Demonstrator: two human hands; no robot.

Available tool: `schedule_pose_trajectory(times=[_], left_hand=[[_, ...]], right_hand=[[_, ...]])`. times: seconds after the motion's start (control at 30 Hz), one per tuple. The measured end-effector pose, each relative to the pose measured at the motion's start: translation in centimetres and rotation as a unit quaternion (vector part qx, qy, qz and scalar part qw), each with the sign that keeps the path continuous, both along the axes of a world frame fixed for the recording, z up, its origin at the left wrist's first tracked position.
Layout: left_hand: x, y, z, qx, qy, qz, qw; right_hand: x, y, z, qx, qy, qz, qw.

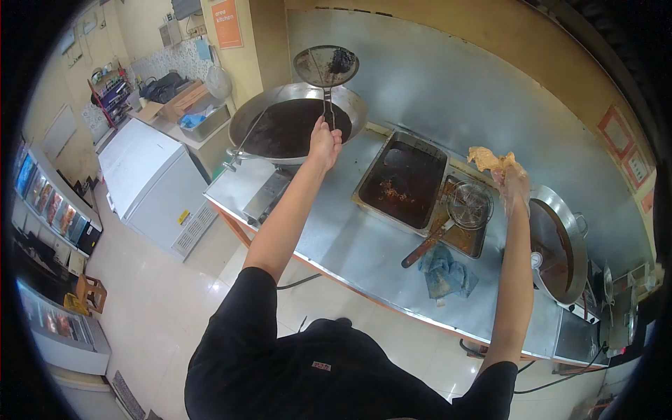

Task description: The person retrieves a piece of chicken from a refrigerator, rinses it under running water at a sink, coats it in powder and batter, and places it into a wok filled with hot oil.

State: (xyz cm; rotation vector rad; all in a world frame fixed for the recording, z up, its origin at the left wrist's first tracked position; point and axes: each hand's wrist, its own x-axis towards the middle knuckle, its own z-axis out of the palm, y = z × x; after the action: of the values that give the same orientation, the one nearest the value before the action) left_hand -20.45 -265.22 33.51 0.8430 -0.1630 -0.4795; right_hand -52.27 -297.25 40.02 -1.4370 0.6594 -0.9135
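Observation:
My left hand (pixel 325 145) is closed around the handle of a mesh strainer (pixel 311 63), which is raised above a wide metal wok (pixel 241 115) of dark liquid. Dark residue clings to one side of the mesh. At the right, my right hand (pixel 514 180), in what looks like a clear plastic glove, grips a crumpled tan-orange piece (pixel 483 157); whether it is food or cloth I cannot tell. Below that hand, a round wire skimmer (pixel 470 204) with a brown handle rests across a shallow tray (pixel 479 246).
A deep rectangular pan (pixel 360 196) of dark liquid sits mid-counter. Near the front lies a blue-grey cloth (pixel 444 271). Another large pot (pixel 577 259) stands at right. A white chest freezer (pixel 157 175) is at left, near a cardboard box (pixel 178 101). A metal wall backs the counter (pixel 364 259).

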Motion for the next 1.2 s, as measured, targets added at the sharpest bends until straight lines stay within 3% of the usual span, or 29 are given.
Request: schedule_pose_trajectory(times=[0.63,1.1,1.2], left_hand=[[-5.6,3.0,0.8,0.050,-0.009,0.024,0.998],[-5.8,10.5,1.0,0.055,-0.015,0.007,0.998],[-6.7,12.5,0.5,0.107,-0.033,-0.006,0.994]], right_hand=[[0.5,-1.2,-1.9,0.025,-0.004,0.005,1.000],[1.5,-0.1,-1.7,0.024,0.017,0.004,1.000],[1.9,-0.2,-2.1,0.023,0.017,-0.003,1.000]])
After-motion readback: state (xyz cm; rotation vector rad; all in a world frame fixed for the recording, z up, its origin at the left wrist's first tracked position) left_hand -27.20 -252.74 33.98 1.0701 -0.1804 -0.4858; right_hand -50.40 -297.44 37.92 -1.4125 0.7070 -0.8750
